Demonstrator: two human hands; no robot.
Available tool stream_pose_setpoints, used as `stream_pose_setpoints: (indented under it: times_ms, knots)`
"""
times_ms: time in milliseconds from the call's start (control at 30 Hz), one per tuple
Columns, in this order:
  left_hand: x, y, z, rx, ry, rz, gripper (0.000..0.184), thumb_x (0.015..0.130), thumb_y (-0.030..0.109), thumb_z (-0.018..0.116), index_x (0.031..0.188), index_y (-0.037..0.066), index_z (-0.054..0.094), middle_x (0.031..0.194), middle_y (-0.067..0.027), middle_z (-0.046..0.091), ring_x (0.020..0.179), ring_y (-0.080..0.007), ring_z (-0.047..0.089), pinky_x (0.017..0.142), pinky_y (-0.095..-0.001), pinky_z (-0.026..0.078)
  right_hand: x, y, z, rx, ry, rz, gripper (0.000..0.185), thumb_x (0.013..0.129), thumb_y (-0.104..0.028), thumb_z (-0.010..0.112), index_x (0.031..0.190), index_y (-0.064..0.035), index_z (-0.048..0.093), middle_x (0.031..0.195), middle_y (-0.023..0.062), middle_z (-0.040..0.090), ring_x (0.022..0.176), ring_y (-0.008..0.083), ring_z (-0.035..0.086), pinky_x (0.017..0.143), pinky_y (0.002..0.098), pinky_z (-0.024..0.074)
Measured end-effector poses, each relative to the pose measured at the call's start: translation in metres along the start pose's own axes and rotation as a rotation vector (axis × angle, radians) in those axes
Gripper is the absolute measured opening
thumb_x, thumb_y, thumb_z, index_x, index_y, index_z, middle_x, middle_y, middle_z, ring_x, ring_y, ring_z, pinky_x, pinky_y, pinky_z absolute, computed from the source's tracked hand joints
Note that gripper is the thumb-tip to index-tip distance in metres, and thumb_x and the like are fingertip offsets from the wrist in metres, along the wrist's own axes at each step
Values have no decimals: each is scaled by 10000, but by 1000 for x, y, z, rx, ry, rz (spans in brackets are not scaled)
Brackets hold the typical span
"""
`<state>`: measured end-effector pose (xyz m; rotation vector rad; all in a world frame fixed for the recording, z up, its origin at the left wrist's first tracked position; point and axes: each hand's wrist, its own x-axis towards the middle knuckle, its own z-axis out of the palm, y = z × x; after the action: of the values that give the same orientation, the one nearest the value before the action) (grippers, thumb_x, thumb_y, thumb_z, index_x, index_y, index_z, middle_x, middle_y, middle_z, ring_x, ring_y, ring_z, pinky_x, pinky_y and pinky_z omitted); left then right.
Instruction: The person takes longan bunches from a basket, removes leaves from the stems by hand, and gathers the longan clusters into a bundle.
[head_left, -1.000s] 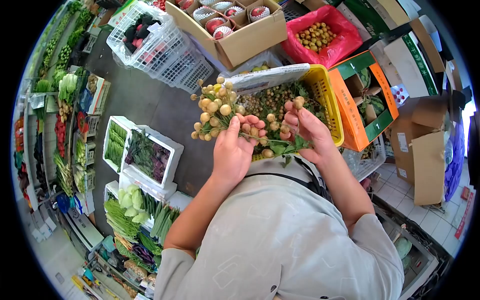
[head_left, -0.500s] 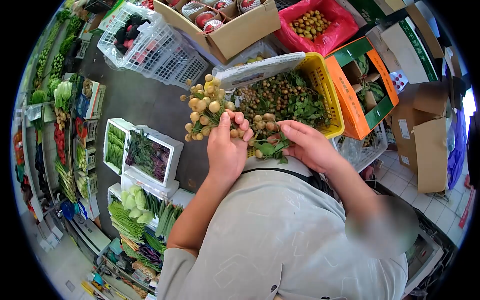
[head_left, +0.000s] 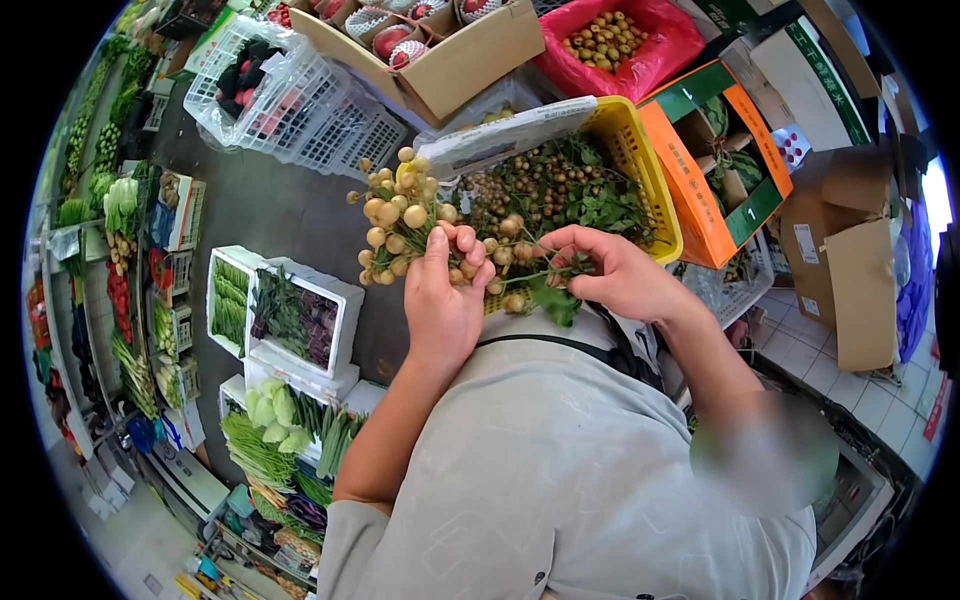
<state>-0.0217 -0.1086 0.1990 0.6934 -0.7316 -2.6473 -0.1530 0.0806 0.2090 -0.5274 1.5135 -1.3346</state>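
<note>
My left hand (head_left: 447, 292) is closed around the stems of a bunch of round tan longans (head_left: 392, 212), which fans out to the upper left of the fingers. Further longans hang on the stalks between both hands. Thumb and fingers of my right hand (head_left: 622, 272) pinch the stem end, where green leaves (head_left: 556, 302) dangle below; the fingertips partly hide the stalk. Just beyond the hands is a yellow crate (head_left: 662, 190) holding more longans with leafy stems. A white foam board (head_left: 505, 138) leans across its far side.
An orange box (head_left: 670, 160) of watermelons stands right of the crate. Behind it are a pink-lined container (head_left: 562, 62) of brown fruit and a cardboard box (head_left: 470, 75) of netted fruit. White crates (head_left: 345, 130) and foam boxes (head_left: 345, 330) of vegetables are on the left.
My right hand has shifted slightly up and right along the stem, drawing the leafy end out from the bunch. The view has moved a little; my left hand keeps its hold.
</note>
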Motion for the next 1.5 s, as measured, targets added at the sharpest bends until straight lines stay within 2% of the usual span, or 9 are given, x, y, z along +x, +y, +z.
stream_pose_setpoints:
  times_ms: [133,333,500,600,833,1167,1267,1333,1500]
  knots:
    - [-1,0,2,10,9,-2,145,1099,242,453,1089,104,495,981,-15,471,870,-130,432,727,-281,388,4,3,-7,-7,-3,7,501,816,43,495,1301,-30,597,985,36,696,840,79,585,783,234,485]
    - [-2,1,3,30,17,3,145,1101,241,448,1077,103,489,979,-19,469,860,-131,430,717,-277,388,1,-24,-18,-252,-145,142,365,900,-29,500,1247,-49,612,821,-21,654,706,45,533,626,215,421]
    - [-2,2,5,40,43,7,148,1102,240,443,1072,101,483,972,-19,463,850,-128,420,705,-271,380,-1,-33,-18,20,-151,254,236,1013,-210,606,1187,-55,646,796,-43,652,592,2,444,503,191,331]
    - [-1,1,-1,47,17,9,161,1103,246,440,1076,94,489,979,-28,483,881,-142,453,742,-297,411,1,-25,-17,-56,-56,135,264,1022,-248,629,1116,-7,683,829,-1,705,726,57,566,638,227,446]
    - [2,-2,-7,258,121,149,231,1105,244,407,1066,61,541,1131,-121,617,1119,-230,563,1053,-443,461,-10,-36,-31,-64,16,52,257,1013,-191,635,1142,17,715,903,27,755,822,67,635,746,232,498]
    - [2,-5,-17,263,123,123,236,1108,257,415,1061,79,562,1092,-73,624,1136,-204,577,1045,-437,456,-15,-39,-38,187,179,99,276,1008,-229,645,1214,-59,715,910,21,757,518,-9,400,466,186,327]
    - [1,-5,-17,267,116,110,232,1108,256,418,1066,84,567,1090,-67,630,1130,-203,583,1038,-433,457,-6,-21,-42,26,309,156,273,991,-236,665,1171,-40,724,934,40,763,582,31,529,532,220,432]
    - [0,-5,-18,264,104,90,223,1105,250,427,1076,84,572,1088,-72,638,1125,-205,588,1018,-426,463,0,-3,-45,-454,339,-196,266,968,-227,686,1139,-27,725,936,82,767,728,127,667,684,279,524]
    - [0,-5,-17,280,110,38,232,1097,257,445,1091,67,577,1084,-87,643,1112,-218,596,985,-418,471,-1,-4,-41,-504,432,-98,247,952,-211,700,1117,-27,715,952,129,758,881,221,719,825,321,535]
